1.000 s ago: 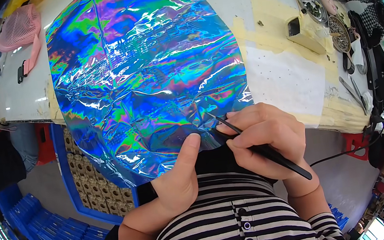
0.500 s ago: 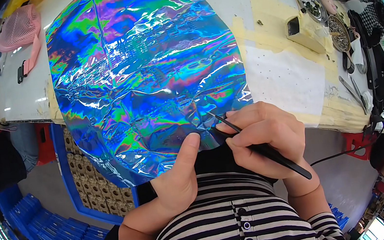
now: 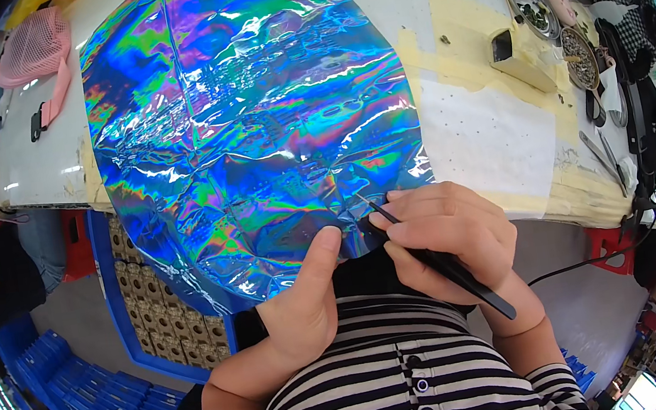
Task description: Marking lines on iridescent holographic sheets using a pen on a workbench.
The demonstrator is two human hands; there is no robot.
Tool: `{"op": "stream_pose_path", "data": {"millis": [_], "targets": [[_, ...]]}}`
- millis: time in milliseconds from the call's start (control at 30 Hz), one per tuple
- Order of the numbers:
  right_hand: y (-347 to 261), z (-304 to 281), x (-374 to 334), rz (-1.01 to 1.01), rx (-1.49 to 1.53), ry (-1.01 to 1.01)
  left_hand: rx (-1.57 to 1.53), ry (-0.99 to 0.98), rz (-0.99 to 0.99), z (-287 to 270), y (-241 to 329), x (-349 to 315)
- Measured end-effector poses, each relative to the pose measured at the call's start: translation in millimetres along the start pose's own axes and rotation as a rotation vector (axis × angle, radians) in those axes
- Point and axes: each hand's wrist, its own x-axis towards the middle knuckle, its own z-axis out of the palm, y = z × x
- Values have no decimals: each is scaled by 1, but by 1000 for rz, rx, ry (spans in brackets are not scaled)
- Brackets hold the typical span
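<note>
While right hand (image 3: 450,238) grips black tweezers (image 3: 436,257), tip up-left; left hand (image 3: 305,309) pinches holographic foil (image 3: 249,124).

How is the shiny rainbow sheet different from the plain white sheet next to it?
The rainbow sheet is glossy, crinkled and many-coloured; the white sheet is dull, flat and one colour. The rainbow sheet is much bigger and hangs over the table's near edge; the white one lies wholly on the table. Both hands touch the rainbow sheet, neither the white one. Both sheets are thin.
</note>
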Motion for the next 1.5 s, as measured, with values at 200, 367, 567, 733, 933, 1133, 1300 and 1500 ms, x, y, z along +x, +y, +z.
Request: {"op": "stream_pose_path", "data": {"millis": [200,367,567,733,933,1133,1300,1500], "targets": [[-1,0,-3,44,25,40,7,24,58,8,3,0],[-3,-6,0,-24,-12,-38,73,-13,-9,2,5,-1],[-3,-5,-2,-4,-7,-33,288,-69,1,-6,4,0],[-2,-5,-3,-18,-12,-30,46,-16,-48,-2,1,0],[-1,-4,-3,-24,-19,-30,64,15,-58,-4,0,-1],[-1,-4,-3,-28,-22,-28,13,15,-65,-2,0,0],[-1,-3,-2,-28,-21,-24,11,4,-59,-4,0,1],[-1,-4,-3,-25,-15,-15,11,17,-38,-1,-2,0]]}}
